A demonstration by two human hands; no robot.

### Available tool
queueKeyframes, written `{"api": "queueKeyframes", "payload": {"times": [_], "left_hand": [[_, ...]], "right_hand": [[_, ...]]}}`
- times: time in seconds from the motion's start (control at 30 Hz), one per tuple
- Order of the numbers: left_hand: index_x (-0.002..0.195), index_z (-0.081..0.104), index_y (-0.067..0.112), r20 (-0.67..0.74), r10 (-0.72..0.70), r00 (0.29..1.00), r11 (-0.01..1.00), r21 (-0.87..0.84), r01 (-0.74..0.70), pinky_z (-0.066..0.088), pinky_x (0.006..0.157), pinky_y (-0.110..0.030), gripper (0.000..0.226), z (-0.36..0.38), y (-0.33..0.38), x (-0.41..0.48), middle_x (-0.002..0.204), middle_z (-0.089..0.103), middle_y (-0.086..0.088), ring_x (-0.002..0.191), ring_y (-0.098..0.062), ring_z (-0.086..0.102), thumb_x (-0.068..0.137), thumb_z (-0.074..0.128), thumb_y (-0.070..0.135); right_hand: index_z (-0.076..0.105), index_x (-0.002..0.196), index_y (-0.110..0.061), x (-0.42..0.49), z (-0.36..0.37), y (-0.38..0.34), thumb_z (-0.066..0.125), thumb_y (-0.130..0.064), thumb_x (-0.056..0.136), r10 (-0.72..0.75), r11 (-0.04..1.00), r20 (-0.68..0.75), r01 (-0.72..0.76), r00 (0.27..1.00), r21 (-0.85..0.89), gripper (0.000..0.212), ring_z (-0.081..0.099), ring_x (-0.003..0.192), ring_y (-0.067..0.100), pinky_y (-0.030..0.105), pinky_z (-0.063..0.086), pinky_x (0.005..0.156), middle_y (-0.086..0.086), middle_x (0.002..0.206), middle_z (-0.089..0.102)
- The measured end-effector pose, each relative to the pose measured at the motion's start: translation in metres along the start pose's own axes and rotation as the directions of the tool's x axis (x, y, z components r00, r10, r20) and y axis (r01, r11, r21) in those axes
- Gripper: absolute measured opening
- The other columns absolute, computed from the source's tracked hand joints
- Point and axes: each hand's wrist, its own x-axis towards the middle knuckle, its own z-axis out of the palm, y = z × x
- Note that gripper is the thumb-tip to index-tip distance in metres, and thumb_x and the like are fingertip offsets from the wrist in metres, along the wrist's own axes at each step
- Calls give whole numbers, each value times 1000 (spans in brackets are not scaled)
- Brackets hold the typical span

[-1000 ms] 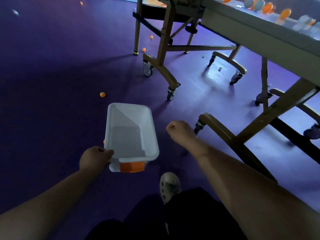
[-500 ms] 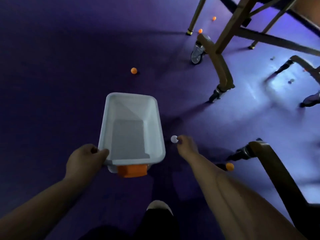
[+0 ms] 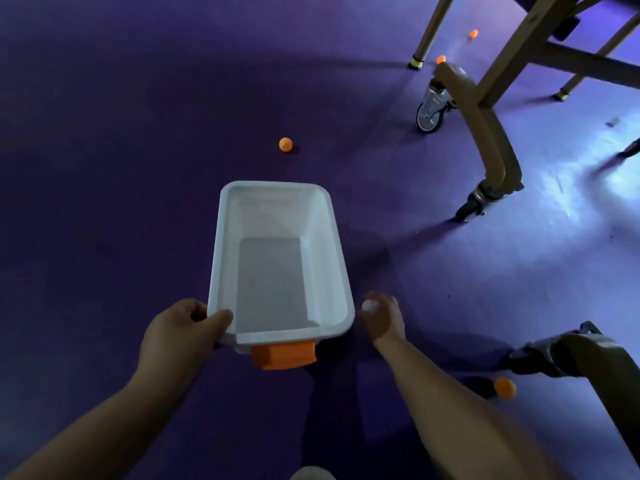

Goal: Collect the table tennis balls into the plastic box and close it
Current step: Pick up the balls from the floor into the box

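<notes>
So, left hand (image 3: 180,327) gripping the near corner of the white box (image 3: 227,258), right hand (image 3: 382,322) pinching a white ball (image 3: 370,305) just beside the box's right side, orange ball (image 3: 285,144) on the purple floor (image 3: 104,168) ahead, second orange ball (image 3: 505,388) by a table leg (image 3: 588,355).

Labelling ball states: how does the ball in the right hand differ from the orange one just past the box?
Colour: the held ball is white, the floor ball orange. State: the right hand pinches the held ball; the floor ball lies free. Place: held ball by the near right corner of the box, floor ball past its far end. Both are outside the box.
</notes>
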Motion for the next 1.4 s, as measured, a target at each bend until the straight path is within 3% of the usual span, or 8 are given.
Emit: {"api": "queueKeyframes", "payload": {"times": [0.13,0.27,0.37,0.63,0.8,1.0,1.23,1.4], "left_hand": [[71,60,4,33,41,999,998,39,-42,51,59,-42,20,17,3,-2,65,67,-10,70,-36,66,79,67,21],[72,60,8,77,102,992,987,113,-110,50,58,-41,19,36,11,-6,67,67,-8,68,-29,65,79,66,24],[70,59,9,119,142,983,977,144,-158,41,53,-32,20,51,15,-10,67,66,-7,67,-26,63,80,65,25],[73,59,10,206,128,970,975,154,-162,43,55,-33,15,82,17,-8,68,64,-8,62,-23,58,82,65,22],[75,59,7,231,126,965,978,134,-160,38,50,-29,14,104,13,-6,67,63,-8,59,-20,57,84,64,16],[75,58,8,269,94,959,968,199,-151,41,53,-31,16,123,1,3,71,63,-10,63,-23,57,84,64,19],[84,50,16,286,204,936,909,301,-290,37,52,-28,15,120,-2,16,81,56,3,67,-11,53,81,63,23],[86,51,15,251,258,933,877,344,-335,31,50,-27,17,129,3,28,84,52,0,69,-16,49,83,62,27]], "right_hand": [[54,77,-29,-16,-50,-46,50,-23,85,23,694,-285,190,958,695,12,46,62,11,24,41,56,-6,75,54],[59,77,-28,-38,-83,-82,60,-27,84,-290,749,-364,447,885,489,7,54,66,-1,9,42,58,-13,74,61],[63,100,-25,-40,-80,-81,62,-34,85,-360,847,-197,408,912,340,18,56,74,1,10,42,61,-14,87,59],[63,93,-24,-51,-87,32,53,-16,92,59,879,-423,154,904,452,13,60,83,13,19,46,71,-2,92,65],[63,110,-11,-51,-86,141,54,-11,90,221,975,-390,-207,894,77,21,54,106,31,29,42,86,12,113,57],[40,139,-15,-44,-95,198,53,-19,89,306,859,-216,-367,927,-358,52,30,132,35,47,33,105,16,143,36],[55,116,-2,-35,-76,219,50,5,80,383,858,-264,-447,885,-253,37,40,111,46,48,38,92,30,124,40],[56,97,3,-42,-51,162,47,-26,78,230,973,-414,-204,881,106,36,51,91,44,47,43,79,31,94,54]]}}
